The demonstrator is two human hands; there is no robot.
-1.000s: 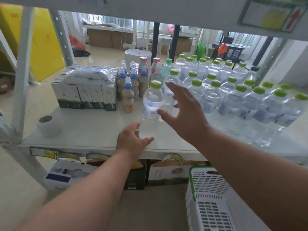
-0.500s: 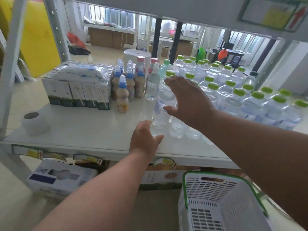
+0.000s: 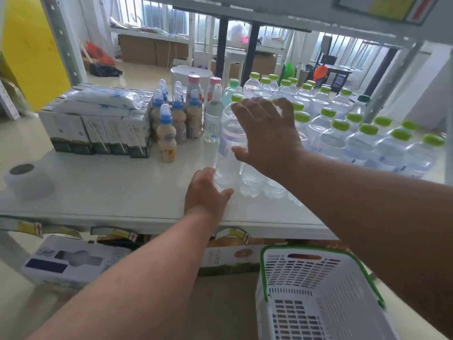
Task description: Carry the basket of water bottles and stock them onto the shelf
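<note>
Many clear water bottles with green caps [image 3: 343, 138] stand in rows on the right half of the white shelf [image 3: 110, 192]. The front-left bottle [image 3: 229, 148] stands upright against its row. My right hand [image 3: 267, 136] is spread over it and its neighbours, thumb against its side, gripping nothing. My left hand [image 3: 208, 192] rests on the shelf with its fingertips at that bottle's base. A white basket with a green rim [image 3: 306, 278] sits low at the right, below the shelf's edge; I see no bottles in it.
Milk cartons under a plastic pack [image 3: 98, 133] and small blue-capped drink bottles [image 3: 166, 141] fill the shelf's left back. A white paper roll [image 3: 27, 180] sits front left. A shelf post [image 3: 63, 40] rises at the left. Boxes [image 3: 66, 261] lie under the shelf.
The front-left bottle stood apart from the rows and is now against them. My right hand has come over the bottle tops. My left hand has slid forward to the bottle's base.
</note>
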